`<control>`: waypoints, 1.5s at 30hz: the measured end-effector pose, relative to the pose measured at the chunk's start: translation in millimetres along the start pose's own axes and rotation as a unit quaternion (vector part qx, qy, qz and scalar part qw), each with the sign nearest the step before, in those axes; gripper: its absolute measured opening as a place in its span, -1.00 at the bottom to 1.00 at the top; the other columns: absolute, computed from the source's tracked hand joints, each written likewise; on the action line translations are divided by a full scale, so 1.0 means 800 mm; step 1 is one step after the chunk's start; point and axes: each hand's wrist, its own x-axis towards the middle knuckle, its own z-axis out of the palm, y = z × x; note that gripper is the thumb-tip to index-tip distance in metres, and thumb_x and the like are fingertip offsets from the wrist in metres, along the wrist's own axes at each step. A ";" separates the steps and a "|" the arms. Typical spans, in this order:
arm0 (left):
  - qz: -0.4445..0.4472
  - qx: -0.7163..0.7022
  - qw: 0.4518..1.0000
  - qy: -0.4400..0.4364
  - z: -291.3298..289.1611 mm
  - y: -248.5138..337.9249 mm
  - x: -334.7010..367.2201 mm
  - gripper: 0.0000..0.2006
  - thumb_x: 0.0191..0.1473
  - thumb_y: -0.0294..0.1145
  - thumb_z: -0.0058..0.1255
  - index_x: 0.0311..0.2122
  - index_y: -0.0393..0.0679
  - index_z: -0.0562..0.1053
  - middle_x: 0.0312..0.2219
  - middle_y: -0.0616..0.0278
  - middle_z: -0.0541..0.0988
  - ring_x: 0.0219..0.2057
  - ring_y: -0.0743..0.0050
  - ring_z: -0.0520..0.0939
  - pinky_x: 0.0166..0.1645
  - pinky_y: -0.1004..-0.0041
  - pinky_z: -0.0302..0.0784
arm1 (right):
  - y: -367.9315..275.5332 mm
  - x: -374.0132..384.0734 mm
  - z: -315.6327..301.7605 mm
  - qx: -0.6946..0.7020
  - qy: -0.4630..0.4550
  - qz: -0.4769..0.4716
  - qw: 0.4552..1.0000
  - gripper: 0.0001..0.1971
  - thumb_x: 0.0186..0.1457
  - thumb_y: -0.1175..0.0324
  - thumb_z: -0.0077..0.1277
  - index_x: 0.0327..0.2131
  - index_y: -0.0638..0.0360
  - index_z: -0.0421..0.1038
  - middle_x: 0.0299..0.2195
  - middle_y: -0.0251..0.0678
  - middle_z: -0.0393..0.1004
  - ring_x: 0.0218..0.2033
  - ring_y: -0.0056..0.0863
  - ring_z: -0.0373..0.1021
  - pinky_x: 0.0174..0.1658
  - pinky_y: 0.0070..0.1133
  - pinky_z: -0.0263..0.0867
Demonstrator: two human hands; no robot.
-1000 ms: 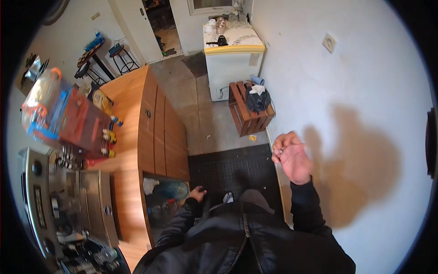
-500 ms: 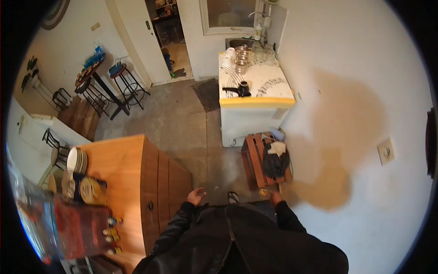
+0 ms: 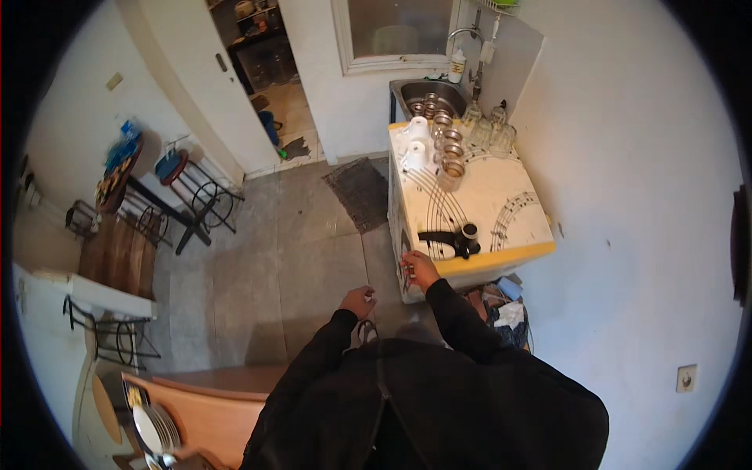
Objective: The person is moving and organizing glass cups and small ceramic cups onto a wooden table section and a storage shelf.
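Note:
My right hand (image 3: 421, 270) is at the near left corner of the white-topped counter (image 3: 513, 223), fingers bent and pressed together; whatever they hold is too small to make out. My left hand (image 3: 359, 301) hangs low over the floor, its fingers loosely curled and slightly apart, with nothing clearly held. Close to my right hand, a black portafilter-like tool (image 3: 454, 239) with a handle and round cup lies near the counter's yellow edge. Farther back stand a row of glass jars (image 3: 450, 174), white cups (image 3: 417, 155) and clear glasses (image 3: 501, 139).
A metal sink (image 3: 407, 90) with a tap adjoins the counter's far end. A dark mat (image 3: 356, 192) lies left of the counter. Bar stools (image 3: 207, 196) stand by a tall table at the left. An orange-brown cabinet (image 3: 219, 411) with stacked plates (image 3: 155, 429) is at near left.
I have moved forward, so the counter is nearer and the cabinet has slid toward the lower left. My right hand has risen from beside the wooden crate to the counter's corner.

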 end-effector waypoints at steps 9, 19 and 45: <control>0.065 -0.095 0.993 0.001 -0.179 0.033 0.282 -0.71 0.20 -0.26 0.09 -0.08 -0.24 0.52 -0.24 0.01 0.66 -0.22 0.15 0.69 -0.10 0.27 0.58 | -0.144 0.217 0.021 0.109 0.105 -0.074 0.986 -0.76 0.23 0.22 0.08 -0.08 0.01 0.42 -0.35 -0.44 0.51 -0.54 -0.67 0.28 -0.50 -0.61 0.23; 0.157 -0.107 0.981 -0.029 -0.271 0.121 0.592 -0.73 0.22 -0.31 0.09 -0.05 -0.22 0.49 -0.30 0.10 0.64 -0.26 0.29 0.65 -0.16 0.34 0.55 | -0.220 0.351 0.037 0.153 0.253 -0.061 0.953 -0.63 0.09 0.20 0.22 -0.07 0.17 0.50 -0.46 -0.48 0.55 -0.60 -0.72 0.29 -0.59 -0.69 0.17; 0.423 -0.111 0.801 -0.409 -0.308 0.178 0.723 -0.82 0.08 -0.47 0.21 -0.32 -0.32 0.44 -0.42 0.14 0.49 -0.49 0.36 0.47 -0.36 0.41 0.38 | -0.173 0.310 0.199 0.350 0.639 -0.120 0.674 -0.86 0.33 0.37 -0.04 -0.14 0.18 0.45 -0.47 -0.46 0.41 -0.60 -0.77 0.27 -0.54 -0.68 0.36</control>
